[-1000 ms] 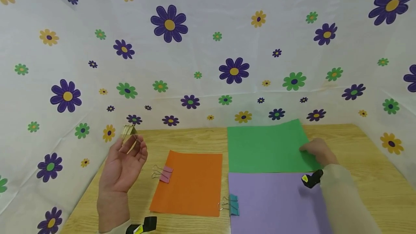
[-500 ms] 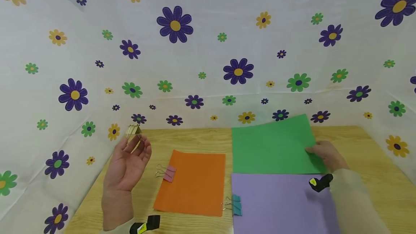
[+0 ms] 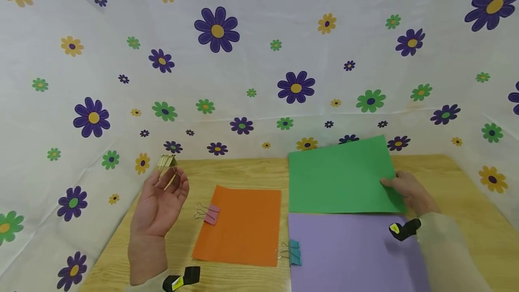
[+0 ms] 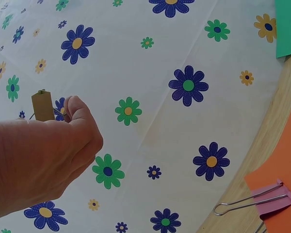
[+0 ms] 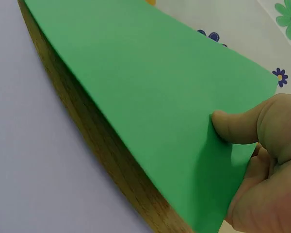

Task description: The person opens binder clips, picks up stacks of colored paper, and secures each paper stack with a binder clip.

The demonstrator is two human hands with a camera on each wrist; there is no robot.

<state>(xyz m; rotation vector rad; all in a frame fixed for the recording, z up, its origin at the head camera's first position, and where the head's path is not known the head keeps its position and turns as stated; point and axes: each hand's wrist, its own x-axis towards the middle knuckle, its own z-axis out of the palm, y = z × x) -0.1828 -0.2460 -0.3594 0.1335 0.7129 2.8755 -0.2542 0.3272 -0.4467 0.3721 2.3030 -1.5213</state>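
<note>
Between thumb and fingers, my left hand (image 3: pixel 160 206) holds a gold binder clip (image 3: pixel 168 161) by its wire handles, up at the back left. In the left wrist view the gold clip (image 4: pixel 42 106) shows past the back of the hand. My right hand (image 3: pixel 411 190) pinches the right edge of a green paper sheet (image 3: pixel 340 177), thumb on top and fingers beneath. The right side of that sheet is tilted up, and in the right wrist view its near edge stands off the wood. A purple sheet (image 3: pixel 352 251) lies in front of it, with a teal binder clip (image 3: pixel 295 252) on its left edge.
An orange sheet (image 3: pixel 243 229) with a pink binder clip (image 3: pixel 211 215) on its left edge lies left of the purple one. Under them is a wood-grain table (image 3: pixel 235 172). A flower-printed white cloth (image 3: pixel 251 57) walls in the back and sides.
My right hand has raised the right side of the green sheet, and its near edge has parted slightly from the purple sheet. My left hand keeps its hold on the gold clip.
</note>
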